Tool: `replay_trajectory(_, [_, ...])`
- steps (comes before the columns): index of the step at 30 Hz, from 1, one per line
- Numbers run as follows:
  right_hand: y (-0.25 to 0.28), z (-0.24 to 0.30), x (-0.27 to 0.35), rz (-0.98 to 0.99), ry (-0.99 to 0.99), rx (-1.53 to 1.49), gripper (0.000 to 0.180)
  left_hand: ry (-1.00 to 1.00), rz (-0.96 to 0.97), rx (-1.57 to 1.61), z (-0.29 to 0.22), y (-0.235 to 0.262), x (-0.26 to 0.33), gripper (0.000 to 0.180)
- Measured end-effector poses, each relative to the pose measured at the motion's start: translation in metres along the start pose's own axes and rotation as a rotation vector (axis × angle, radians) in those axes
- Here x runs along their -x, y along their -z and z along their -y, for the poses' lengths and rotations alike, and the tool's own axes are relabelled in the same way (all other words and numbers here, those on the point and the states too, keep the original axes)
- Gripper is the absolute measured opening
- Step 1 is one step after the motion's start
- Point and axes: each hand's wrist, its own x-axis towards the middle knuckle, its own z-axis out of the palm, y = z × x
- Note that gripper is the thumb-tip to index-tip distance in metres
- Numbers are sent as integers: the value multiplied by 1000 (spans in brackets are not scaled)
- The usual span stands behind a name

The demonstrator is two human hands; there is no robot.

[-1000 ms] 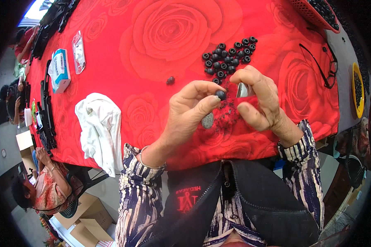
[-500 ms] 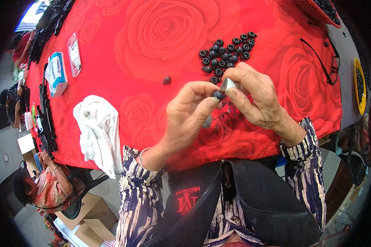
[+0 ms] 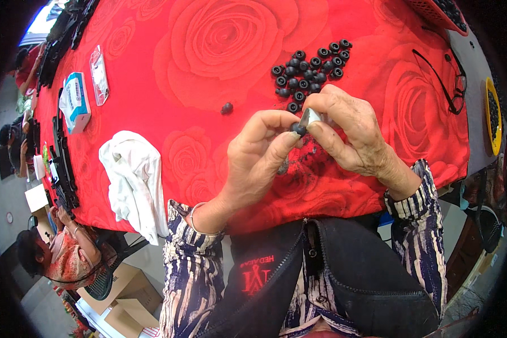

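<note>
My left hand (image 3: pixel 253 155) pinches a small round black part (image 3: pixel 298 129) between thumb and fingertips. In my right hand (image 3: pixel 352 132) is a small blade (image 3: pixel 307 118), metallic grey with a white covering on the gripped side. Its edge meets the top of the black part, as far as I can see. Just beyond my fingers lies a loose pile of black knob-like parts (image 3: pixel 303 85), several showing a ringed hollow end. Dark crumbs (image 3: pixel 308 158) are scattered on the red cloth below my hands. A single dark lump (image 3: pixel 227 108) sits apart to the left.
The red rose-patterned cloth (image 3: pixel 219 34) covers the table. To the left are a white cloth (image 3: pixel 130 174), a tissue box (image 3: pixel 76 104) and a clear packet (image 3: pixel 99 76). Eyeglasses (image 3: pixel 456 93), a yellow tray (image 3: pixel 493 143) and a red basket (image 3: pixel 434 12) stand right. People work at far left.
The blade has turned slightly and now sits lower over the black part. Both hands keep almost the same place and grip.
</note>
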Motion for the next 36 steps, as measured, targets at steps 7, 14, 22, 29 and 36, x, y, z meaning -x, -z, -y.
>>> replay_trajectory(7, [1, -4, -1, 45, 8, -25, 17, -25, -23, -13, 2, -1, -1, 20])
replay_trajectory(14, [6, -12, -4, 172, -21, -117, 16, 87, -82, 117, 3, -3, -3, 18])
replay_trajectory(22, [12, -4, 0, 125, -50, -169, 18, -31, -94, 154, 5, 6, -9, 18])
replay_trajectory(29, [4, -4, -3, 6, 81, -55, 27, 24, -54, 163, 3, 2, -7, 19])
replay_trajectory(36, [0, -7, -3, 3, 6, -55, 23, 41, -12, 117, -1, 2, -6, 20])
